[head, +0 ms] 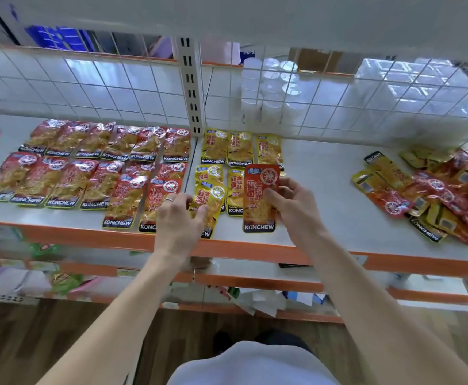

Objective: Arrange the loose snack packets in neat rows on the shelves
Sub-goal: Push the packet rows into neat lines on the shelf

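Red snack packets (pixel 69 162) lie in two rows on the left half of the white shelf (pixel 324 190). Yellow packets (pixel 239 148) lie in rows right of the upright post. My right hand (pixel 291 202) pinches a red packet (pixel 260 198) by its right edge, holding it over the yellow rows. My left hand (pixel 178 215) holds a yellow packet (pixel 210 207) near the shelf's front edge, thumb on top of it. A loose heap of red and yellow packets (pixel 435 195) lies at the shelf's right end.
A white wire grid (pixel 116 87) backs the shelf, with stacked clear cups (pixel 269 87) behind it. The slotted post (pixel 189 87) divides the two bays. An orange edge strip (pixel 255 248) runs along the front. Lower shelves hold other goods (pixel 60 282).
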Demonstrator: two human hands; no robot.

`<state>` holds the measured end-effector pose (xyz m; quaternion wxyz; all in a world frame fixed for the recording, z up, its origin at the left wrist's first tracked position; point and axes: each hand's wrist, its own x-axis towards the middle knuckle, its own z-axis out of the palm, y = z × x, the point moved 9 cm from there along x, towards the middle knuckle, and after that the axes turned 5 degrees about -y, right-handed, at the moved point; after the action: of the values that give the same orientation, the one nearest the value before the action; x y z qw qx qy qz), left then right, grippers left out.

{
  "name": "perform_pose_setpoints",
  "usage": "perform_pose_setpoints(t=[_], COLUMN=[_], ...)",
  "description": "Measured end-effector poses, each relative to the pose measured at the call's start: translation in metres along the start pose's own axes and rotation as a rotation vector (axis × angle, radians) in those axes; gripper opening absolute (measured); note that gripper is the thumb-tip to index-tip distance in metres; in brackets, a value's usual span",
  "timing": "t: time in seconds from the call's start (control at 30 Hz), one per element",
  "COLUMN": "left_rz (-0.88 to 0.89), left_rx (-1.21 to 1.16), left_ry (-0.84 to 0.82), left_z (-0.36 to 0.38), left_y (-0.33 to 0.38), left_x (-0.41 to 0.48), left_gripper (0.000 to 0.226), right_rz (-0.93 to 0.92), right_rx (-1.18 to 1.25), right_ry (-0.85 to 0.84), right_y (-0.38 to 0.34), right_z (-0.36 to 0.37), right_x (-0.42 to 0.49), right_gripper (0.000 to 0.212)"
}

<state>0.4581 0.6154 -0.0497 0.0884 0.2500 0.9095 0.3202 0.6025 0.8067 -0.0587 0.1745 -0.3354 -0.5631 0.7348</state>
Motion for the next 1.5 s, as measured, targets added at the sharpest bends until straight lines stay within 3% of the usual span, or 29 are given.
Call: perform_pose_setpoints(t=[0.17, 0.33, 1.03, 1.27, 1.5], left_rz=[0.025, 0.058, -0.002, -0.109, -0.117], left_rx=[0.104, 0.301, 0.232, 0.061, 0.057], left_ry=[-0.009, -0.187, -0.082, -0.045, 0.007], left_z=[0.004, 0.03, 0.041, 0.041, 0.038], left_y=[0.009, 0.018, 0.03, 0.023, 0.028], left_x=[-0.001, 0.008, 0.02, 0.02, 0.009], left_gripper=[0.047, 0.069, 0.052, 0.048, 0.046], right_rz=[-0.038, -0.07, -0.128, -0.143, -0.13], right_rx=[-0.057, -0.087, -0.164, -0.211, -0.2], right_ry=[-0.01, -0.028, -0.089, -0.096, -0.075], right_y=[-0.004, -0.011, -0.02, -0.023, -0.027], right_z=[0.001, -0.001, -0.018, -0.031, -0.051], right_x=[0.0, -0.001, -0.011, -0.022, -0.03], right_gripper=[0.015, 0.015, 0.018, 0.018, 0.013])
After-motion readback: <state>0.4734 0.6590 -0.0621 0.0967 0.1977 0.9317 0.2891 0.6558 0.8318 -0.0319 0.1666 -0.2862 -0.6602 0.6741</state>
